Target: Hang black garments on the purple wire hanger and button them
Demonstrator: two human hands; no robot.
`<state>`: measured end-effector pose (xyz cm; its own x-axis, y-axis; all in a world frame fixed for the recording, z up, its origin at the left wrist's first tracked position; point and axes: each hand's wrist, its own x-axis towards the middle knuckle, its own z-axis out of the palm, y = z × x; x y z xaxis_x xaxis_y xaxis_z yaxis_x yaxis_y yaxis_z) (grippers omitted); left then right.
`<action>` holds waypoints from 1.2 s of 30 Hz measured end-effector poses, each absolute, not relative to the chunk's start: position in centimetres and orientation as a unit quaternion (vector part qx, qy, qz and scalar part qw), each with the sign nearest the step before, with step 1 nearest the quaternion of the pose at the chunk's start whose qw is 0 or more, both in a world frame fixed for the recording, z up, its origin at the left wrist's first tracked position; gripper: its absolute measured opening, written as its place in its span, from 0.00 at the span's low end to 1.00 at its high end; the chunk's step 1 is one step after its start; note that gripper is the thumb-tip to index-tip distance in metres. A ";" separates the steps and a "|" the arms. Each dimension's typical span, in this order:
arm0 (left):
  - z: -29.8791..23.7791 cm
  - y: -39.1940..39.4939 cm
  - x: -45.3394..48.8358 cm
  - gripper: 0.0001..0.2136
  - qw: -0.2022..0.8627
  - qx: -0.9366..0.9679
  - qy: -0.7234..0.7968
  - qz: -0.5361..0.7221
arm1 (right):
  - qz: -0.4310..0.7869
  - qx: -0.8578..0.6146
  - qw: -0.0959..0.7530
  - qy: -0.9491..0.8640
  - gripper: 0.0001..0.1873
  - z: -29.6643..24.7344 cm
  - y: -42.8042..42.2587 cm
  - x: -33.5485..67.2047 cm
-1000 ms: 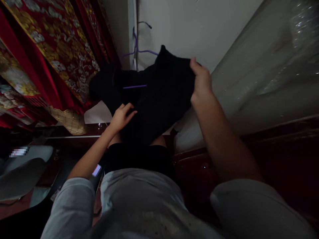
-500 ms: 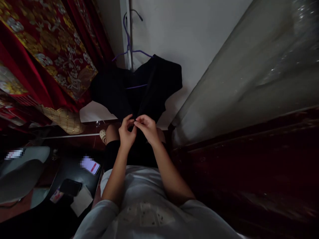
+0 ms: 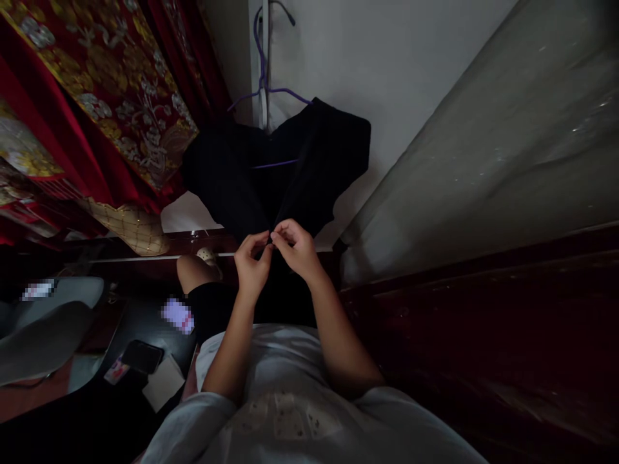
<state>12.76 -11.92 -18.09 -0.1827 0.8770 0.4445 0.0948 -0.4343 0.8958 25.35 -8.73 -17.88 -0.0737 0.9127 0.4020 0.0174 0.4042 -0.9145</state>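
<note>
A black garment (image 3: 329, 148) with an open front hangs on a purple hanger (image 3: 289, 94) against the white wall. Both of my hands meet at its front edges, low at the middle. My left hand (image 3: 252, 261) pinches the left front edge between thumb and fingers. Close beside it, my right hand (image 3: 296, 248) pinches the other edge. Whatever small fastening lies between the fingertips is too dark and small to make out. The lower part of the garment merges with my black shorts (image 3: 213, 309).
Red embroidered cloth (image 3: 120, 84) hangs at the left, above a gold netted cloth (image 3: 130, 225). A dark seat (image 3: 140, 322) at lower left bears a lit phone (image 3: 178, 316), a black phone-like object (image 3: 142, 356) and a pale paper (image 3: 163, 382). Grey plastic sheeting (image 3: 483, 167) covers something at the right.
The view has shifted, so the garment and hanger sit slightly further right. My left knee has swung outward to the left. Both hands stay pinched at the garment's front, fingertips slightly rearranged.
</note>
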 end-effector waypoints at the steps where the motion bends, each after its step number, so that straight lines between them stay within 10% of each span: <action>1: -18.1 -11.9 12.8 0.10 0.306 0.559 0.434 0.637 | 0.389 -0.379 0.561 -0.624 0.09 -17.9 -8.7 25.5; 11: -18.0 -12.1 12.8 0.11 0.255 0.583 0.454 0.624 | 0.377 -0.426 0.520 -0.637 0.12 -17.2 -9.1 25.0; 20: -17.9 -11.4 13.2 0.07 0.236 0.606 0.452 0.611 | 0.655 -0.372 0.475 -0.455 0.17 -13.4 -7.1 27.1; 31: -20.7 -7.6 16.4 0.13 0.145 0.737 0.417 0.512 | 0.483 -0.363 0.614 -0.508 0.15 1.4 4.2 28.3; 36: -14.1 -4.3 14.7 0.20 0.078 0.770 0.339 0.535 | 0.451 -0.371 0.604 -0.543 0.16 0.8 1.9 28.5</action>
